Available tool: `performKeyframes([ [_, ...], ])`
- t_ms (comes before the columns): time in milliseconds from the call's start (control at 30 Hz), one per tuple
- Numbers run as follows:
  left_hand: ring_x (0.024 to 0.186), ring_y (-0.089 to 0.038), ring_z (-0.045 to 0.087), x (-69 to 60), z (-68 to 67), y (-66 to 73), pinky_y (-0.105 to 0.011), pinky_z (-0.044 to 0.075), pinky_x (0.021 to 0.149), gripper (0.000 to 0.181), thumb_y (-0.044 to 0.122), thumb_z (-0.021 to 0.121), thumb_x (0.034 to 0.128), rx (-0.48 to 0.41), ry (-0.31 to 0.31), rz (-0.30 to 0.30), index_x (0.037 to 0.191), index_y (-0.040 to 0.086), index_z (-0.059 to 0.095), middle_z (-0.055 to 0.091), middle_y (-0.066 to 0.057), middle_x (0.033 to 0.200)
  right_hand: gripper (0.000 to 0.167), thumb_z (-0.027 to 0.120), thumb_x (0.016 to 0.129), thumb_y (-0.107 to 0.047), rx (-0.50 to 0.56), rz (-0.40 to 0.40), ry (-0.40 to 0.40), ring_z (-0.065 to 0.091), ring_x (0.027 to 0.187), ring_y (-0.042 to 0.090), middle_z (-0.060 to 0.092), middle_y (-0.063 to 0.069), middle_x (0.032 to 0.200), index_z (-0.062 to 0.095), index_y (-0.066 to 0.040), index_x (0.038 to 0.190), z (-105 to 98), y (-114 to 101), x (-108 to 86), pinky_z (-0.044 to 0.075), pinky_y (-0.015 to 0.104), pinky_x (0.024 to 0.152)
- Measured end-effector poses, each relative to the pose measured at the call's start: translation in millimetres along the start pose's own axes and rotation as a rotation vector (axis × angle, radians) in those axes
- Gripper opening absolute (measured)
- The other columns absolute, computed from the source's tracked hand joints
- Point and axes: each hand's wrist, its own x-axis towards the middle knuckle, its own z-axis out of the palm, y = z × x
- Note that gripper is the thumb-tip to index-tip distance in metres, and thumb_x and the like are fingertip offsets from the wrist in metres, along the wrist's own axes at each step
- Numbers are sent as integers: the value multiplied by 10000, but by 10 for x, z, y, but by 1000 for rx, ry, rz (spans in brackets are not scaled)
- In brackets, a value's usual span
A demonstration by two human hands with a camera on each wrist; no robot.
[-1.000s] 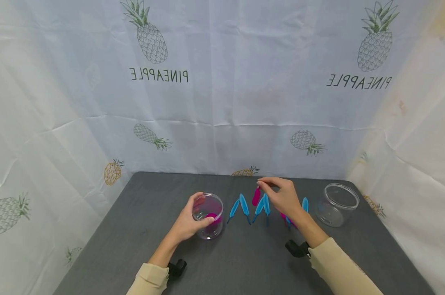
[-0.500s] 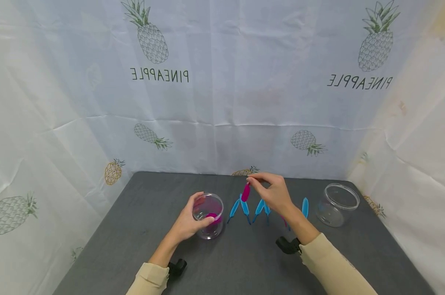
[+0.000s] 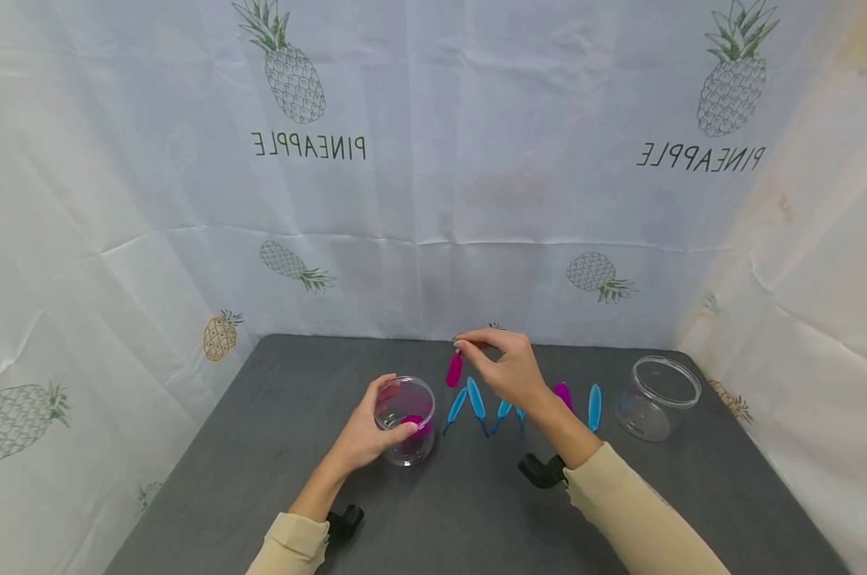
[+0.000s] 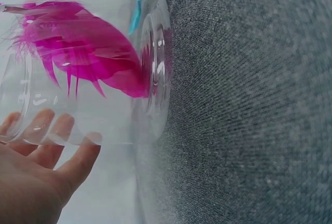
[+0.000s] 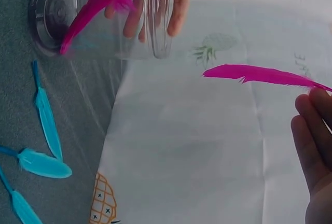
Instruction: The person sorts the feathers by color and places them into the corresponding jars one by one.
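My left hand (image 3: pixel 365 435) holds a clear plastic jar (image 3: pixel 406 455) upright on the table, thumb in front and fingers round its far side. Inside that jar leans a pink feather (image 4: pixel 83 47); whether more lie behind it I cannot tell. Above the table, right of the jar, my right hand (image 3: pixel 508 367) pinches another pink feather (image 5: pixel 254 73) by its quill, and it hangs tip down. Several blue feathers (image 3: pixel 474 395) lie just below that hand. A further pink feather (image 3: pixel 564 394) lies partly hidden behind the right forearm, beside a blue feather (image 3: pixel 595 407).
A second clear jar (image 3: pixel 652 415) stands at the right side of the dark grey table (image 3: pixel 261 479). Behind and at both sides hangs a white curtain (image 3: pixel 433 184) with pineapple prints. Dark wrist cameras sit on both wrists.
My right hand has moved left with the pink feather, toward the jar in my left hand. A pink feather on the table has come into view behind the forearm. The left hand stays put.
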Motion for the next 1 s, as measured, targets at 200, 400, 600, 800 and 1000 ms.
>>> performKeyframes([
  [200, 1403, -341, 427, -4, 4, -2, -566, 343, 1157, 876, 276, 838, 851, 18, -2, 3, 1533, 80, 324, 452, -152, 1509, 148, 737, 885, 60, 33, -7, -24, 704, 768, 196, 749, 165, 879, 766, 3, 1018, 58, -49, 53, 581, 294, 688],
  [400, 1412, -341, 415, -7, 7, 8, -564, 339, 1161, 883, 301, 833, 857, 26, -11, -2, 1540, 100, 311, 428, -180, 1528, 125, 735, 897, 42, 56, 3, -52, 718, 779, 189, 757, 139, 896, 767, -2, 1009, 154, -53, 61, 600, 303, 711],
  [600, 1418, -354, 407, -9, 1, 19, -575, 335, 1160, 883, 300, 835, 852, 21, -16, 0, 1535, 97, 313, 426, -181, 1530, 130, 754, 876, 48, 52, 39, -64, 713, 770, 194, 760, 127, 896, 776, -15, 988, 277, -28, 36, 599, 315, 695],
  [800, 1429, -407, 381, -5, 0, 27, -589, 321, 1162, 882, 284, 831, 854, 4, -23, 1, 1538, 90, 309, 406, -216, 1535, 128, 738, 855, 111, 54, 103, -97, 710, 754, 281, 749, 166, 882, 758, 56, 969, 391, -23, -9, 607, 403, 682],
  [1000, 1424, -385, 390, -13, -3, 31, -569, 331, 1164, 872, 314, 832, 849, 12, -21, -8, 1528, 135, 314, 423, -191, 1526, 102, 712, 862, 138, 73, 142, -130, 702, 755, 327, 734, 200, 875, 734, 106, 957, 403, -225, 27, 607, 419, 690],
])
